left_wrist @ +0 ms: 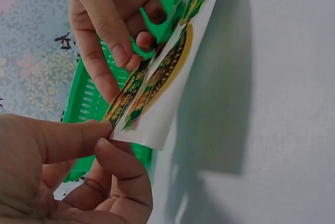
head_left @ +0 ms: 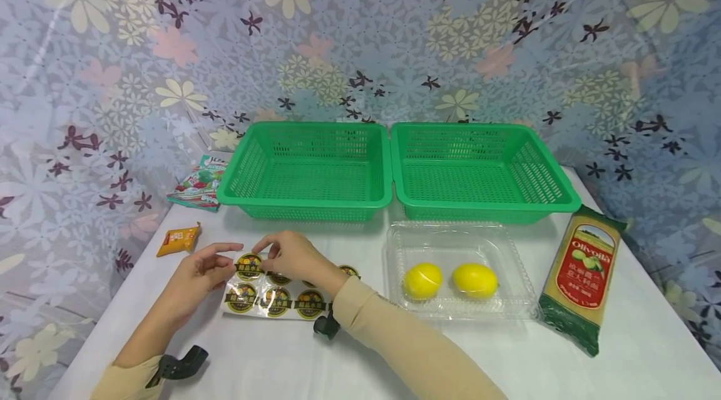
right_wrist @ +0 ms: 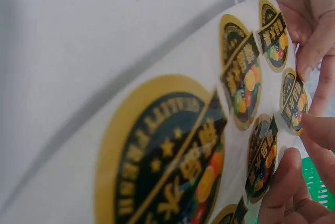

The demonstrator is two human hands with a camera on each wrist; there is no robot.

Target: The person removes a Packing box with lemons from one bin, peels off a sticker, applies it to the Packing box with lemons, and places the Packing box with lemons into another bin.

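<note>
A white sheet of round black-and-gold stickers (head_left: 270, 310) slants above the white table, its left corner pinched between the thumb and forefinger of my left hand (head_left: 194, 278). My right hand (head_left: 298, 259) reaches over the sheet's upper edge. In the left wrist view, the right forefinger (left_wrist: 98, 67) touches the sheet by the corner sticker, with the thumb apart from it. That corner sticker (right_wrist: 294, 101) shows between both hands in the right wrist view, its band printed with fruit and lettering.
Two green baskets (head_left: 304, 204) (head_left: 490, 207) stand side by side at the back. A clear plastic box (head_left: 450, 310) holds two lemons (head_left: 422, 281) (head_left: 475, 280). A pasta packet (head_left: 582, 278) lies at right; a small orange packet (head_left: 178, 240) and a teal candy bag (head_left: 201, 184) lie at left.
</note>
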